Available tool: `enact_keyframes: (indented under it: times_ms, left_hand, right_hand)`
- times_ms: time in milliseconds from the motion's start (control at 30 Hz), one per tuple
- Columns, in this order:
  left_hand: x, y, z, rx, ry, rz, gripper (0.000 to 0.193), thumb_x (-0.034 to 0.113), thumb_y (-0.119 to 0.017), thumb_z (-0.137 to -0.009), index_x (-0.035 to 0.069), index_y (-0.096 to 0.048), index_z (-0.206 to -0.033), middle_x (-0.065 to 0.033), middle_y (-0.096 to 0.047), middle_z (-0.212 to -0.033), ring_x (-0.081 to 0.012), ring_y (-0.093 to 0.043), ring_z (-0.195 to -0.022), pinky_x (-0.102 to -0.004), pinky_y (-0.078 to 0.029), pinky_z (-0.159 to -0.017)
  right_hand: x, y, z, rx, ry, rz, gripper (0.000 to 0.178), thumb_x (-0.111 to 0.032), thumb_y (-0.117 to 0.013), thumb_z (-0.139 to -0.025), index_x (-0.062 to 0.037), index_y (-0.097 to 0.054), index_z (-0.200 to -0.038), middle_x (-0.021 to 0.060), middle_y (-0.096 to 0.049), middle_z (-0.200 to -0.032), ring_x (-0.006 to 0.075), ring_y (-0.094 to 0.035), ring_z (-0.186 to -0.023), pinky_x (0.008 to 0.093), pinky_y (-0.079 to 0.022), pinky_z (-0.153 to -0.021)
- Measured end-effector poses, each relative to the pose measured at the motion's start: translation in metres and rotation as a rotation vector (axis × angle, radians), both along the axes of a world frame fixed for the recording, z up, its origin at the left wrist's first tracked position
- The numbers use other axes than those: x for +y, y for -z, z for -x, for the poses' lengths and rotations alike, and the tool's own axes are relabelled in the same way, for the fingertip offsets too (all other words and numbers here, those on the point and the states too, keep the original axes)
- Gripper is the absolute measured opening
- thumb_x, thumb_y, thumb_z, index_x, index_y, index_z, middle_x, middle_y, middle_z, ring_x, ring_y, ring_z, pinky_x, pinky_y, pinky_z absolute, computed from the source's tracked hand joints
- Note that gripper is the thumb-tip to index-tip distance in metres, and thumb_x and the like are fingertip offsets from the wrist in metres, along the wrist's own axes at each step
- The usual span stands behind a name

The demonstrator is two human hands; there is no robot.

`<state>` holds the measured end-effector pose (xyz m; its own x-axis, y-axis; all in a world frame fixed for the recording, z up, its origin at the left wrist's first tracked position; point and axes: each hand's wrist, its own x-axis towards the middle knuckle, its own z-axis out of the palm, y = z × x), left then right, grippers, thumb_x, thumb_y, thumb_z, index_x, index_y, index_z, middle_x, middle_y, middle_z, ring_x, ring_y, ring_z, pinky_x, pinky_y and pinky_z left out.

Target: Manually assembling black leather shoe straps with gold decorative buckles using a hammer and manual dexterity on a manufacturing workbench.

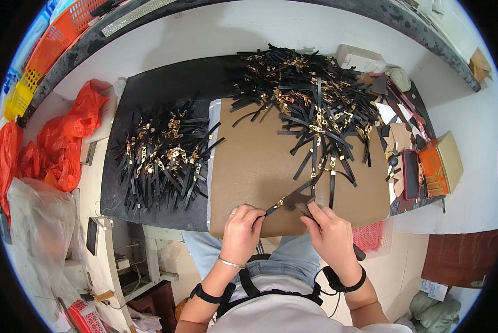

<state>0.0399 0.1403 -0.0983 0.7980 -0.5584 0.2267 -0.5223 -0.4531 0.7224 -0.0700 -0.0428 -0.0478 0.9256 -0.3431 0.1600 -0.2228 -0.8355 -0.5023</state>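
Black tabletop (165, 83): running left to right under everything; far edge curving along the white wall.
Brown mat (249, 161): covering the tabletop's middle; pale strip lining its left edge, front edge sitting at the person's lap. Bare brown surface showing between the two piles and down to the left hand; this is giving the widest room for moving.
Large pile (304, 83): black straps with gold fittings, spreading over the mat's far right part and past its far edge; a few straps trailing toward the right hand, narrowing the room there.
Small pile (165, 161): similar straps, lying on the tabletop left of the mat; a couple of ends poking over the mat's left edge.
Orange box (440, 164): standing tilted at the tabletop's right edge.
Right hand (332, 230): hovering over the mat's front edge, thumb and forefinger closing on the brown piece.
Left hand (241, 228): pinching the near end of the strap by the front edge (ring and bangle showing).
Phone (410, 175): lying just beside the orange box.
Brown piece (297, 201): bunching between the hands; cannot tell cloth from leather.
Strap (280, 202): slanting from left fingertips up to the brown piece, gold fitting facing up.
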Motion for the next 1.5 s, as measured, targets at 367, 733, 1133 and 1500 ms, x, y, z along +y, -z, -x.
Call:
enact_keyframes:
  times_ms: [367, 733, 1133, 1500]
  left_hand:
    - [-0.095, -0.022, -0.082, -0.449, 0.337, 0.020, 0.022, 0.003, -0.061, -0.083, 0.011, -0.073, -0.100, -0.0088, -0.061, -0.104, -0.0300, -0.059, -0.101, -0.0424, -0.047, -0.089]
    - [-0.149, 0.011, -0.078, -0.404, 0.498, -0.145, 0.024, 0.007, -0.067, -0.081, 0.014, -0.063, -0.104, -0.0020, -0.059, -0.110, -0.0244, -0.053, -0.111, -0.0430, -0.040, -0.094]
    - [-0.116, -0.020, -0.056, -0.272, 0.462, -0.100, 0.017, 0.007, -0.071, -0.082, 0.010, -0.064, -0.097, -0.0063, -0.063, -0.091, -0.0282, -0.065, -0.085, -0.0375, -0.052, -0.079]
    - [0.014, 0.002, -0.046, 0.377, -0.048, -0.073, 0.019, 0.009, -0.072, -0.089, -0.001, -0.068, -0.105, -0.0084, -0.069, -0.074, -0.0152, -0.068, -0.065, -0.0284, -0.054, -0.063]
  right_hand:
    - [-0.005, 0.007, 0.038, -0.154, 0.107, -0.219, 0.033, -0.007, -0.075, -0.086, -0.0008, -0.069, -0.118, 0.0185, -0.072, -0.098, 0.0339, -0.071, -0.080, 0.0358, -0.057, -0.069]
    - [-0.034, 0.029, 0.087, -0.188, 0.545, -0.725, 0.044, -0.006, -0.071, -0.093, 0.0044, -0.061, -0.134, 0.0067, -0.071, -0.095, 0.0086, -0.059, -0.079, 0.0243, -0.050, -0.072]
    - [-0.029, 0.023, 0.088, -0.176, 0.579, -0.706, 0.043, -0.006, -0.072, -0.092, 0.0047, -0.062, -0.132, 0.0052, -0.068, -0.089, 0.0092, -0.056, -0.076, 0.0245, -0.048, -0.069]
    - [0.000, -0.005, 0.020, -0.225, 0.080, -0.354, 0.029, -0.001, -0.075, -0.084, 0.0050, -0.068, -0.112, 0.0177, -0.068, -0.088, 0.0286, -0.066, -0.074, 0.0310, -0.052, -0.068]
